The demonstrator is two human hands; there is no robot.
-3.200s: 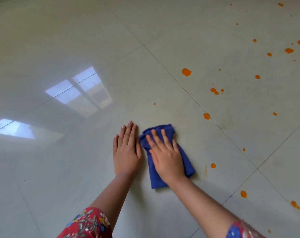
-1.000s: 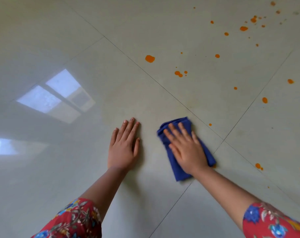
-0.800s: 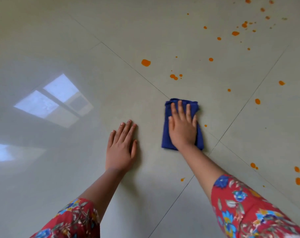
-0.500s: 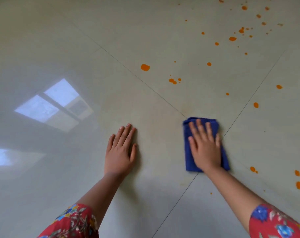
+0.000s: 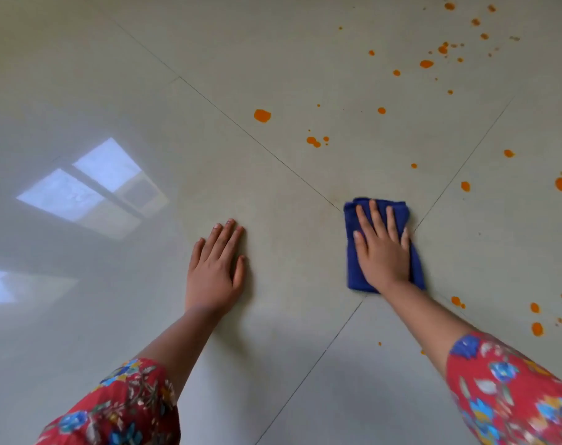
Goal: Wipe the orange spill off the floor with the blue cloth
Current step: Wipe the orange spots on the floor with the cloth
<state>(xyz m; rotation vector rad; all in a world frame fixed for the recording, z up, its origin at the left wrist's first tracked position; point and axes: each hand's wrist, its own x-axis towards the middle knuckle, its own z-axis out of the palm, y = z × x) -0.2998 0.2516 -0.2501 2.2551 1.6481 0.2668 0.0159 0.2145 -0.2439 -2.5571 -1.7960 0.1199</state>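
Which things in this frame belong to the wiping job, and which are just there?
In the job:
- cloth, pressed flat by the right hand
- orange spots, scattered ahead and to the right of the cloth
- floor

Just there:
- left hand, flat on the bare floor
- window reflection
- floral sleeves

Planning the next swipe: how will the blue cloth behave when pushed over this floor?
Probably floppy: the cloth lies folded flat, so it may bunch unless pressed flat, as the right hand does. It should slide easily; the floor is glossy enough to show a window reflection.
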